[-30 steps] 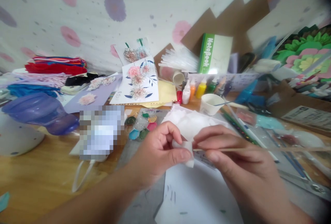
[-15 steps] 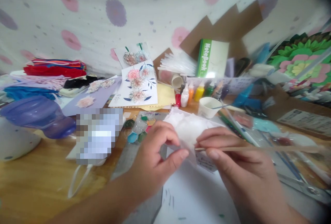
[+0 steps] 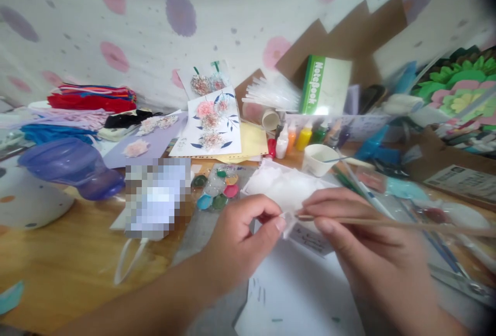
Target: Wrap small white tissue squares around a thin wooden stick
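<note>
My left hand pinches a small tuft of white, cotton-like fluff between thumb and forefinger. My right hand grips a thin wooden stick that runs out to the right, its tip close to the fluff. Whether tip and fluff touch, I cannot tell. Right behind both hands stands an open white box with handwriting on its near side, filled with white cotton. Below them lies a white sheet of paper with small dark green marks.
A paint palette sits left of the box. Behind are a paper cup and several paint bottles. Brushes and scissors lie at right. On the left are a white pixelated device and a purple translucent object.
My left thumb and forefinger, apart before, have closed on the fluff. Less fluff now hangs between the hands, showing more of the box. The view has shifted slightly left.
</note>
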{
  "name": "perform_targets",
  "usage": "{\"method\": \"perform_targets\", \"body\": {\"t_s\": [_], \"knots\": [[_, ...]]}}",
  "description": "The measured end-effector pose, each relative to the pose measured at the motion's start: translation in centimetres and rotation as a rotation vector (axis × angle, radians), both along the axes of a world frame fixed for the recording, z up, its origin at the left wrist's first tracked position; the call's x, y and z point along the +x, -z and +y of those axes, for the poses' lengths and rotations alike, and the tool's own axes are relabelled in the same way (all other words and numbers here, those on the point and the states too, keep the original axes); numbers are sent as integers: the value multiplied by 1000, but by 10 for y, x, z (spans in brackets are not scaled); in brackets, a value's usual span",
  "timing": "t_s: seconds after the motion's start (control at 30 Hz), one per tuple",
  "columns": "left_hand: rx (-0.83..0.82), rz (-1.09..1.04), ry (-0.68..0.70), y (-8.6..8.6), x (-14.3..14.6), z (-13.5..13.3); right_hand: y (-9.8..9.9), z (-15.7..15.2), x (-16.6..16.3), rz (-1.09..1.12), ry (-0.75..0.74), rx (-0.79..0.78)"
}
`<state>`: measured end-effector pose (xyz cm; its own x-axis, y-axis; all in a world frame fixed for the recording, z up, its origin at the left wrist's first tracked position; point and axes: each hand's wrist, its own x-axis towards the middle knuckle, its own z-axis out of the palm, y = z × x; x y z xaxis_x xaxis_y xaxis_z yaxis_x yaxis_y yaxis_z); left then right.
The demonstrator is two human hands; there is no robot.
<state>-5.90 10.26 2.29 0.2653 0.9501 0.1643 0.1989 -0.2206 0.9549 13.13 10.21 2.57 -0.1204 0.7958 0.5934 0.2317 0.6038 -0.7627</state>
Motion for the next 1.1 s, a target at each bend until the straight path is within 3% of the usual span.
{"method": "perform_targets", "body": {"t_s": [0.17, 0.3, 0.43, 0.53, 0.67, 0.83, 1.1], "knots": [[-95, -128, -79, 5, -4, 4, 1, 14, 11, 45, 134, 7], [-116, -279, -164, 13, -8, 7, 6, 30, 20, -109, 242, -5], [-160, -400, -169, 17, -8, 10, 10, 35, 25, -217, 281, 10], [-184, -426, -153, 15, -5, 10, 7, 27, 23, -127, 320, 28], [-222, -418, -134, 13, -2, 8, 2, 13, 14, 49, 149, 54], [-237, -419, -124, 14, -2, 8, 5, 7, 4, 168, -52, -67], [-260, -372, -90, 17, -3, 7, 8, 2, -8, 226, -108, -176]]}}
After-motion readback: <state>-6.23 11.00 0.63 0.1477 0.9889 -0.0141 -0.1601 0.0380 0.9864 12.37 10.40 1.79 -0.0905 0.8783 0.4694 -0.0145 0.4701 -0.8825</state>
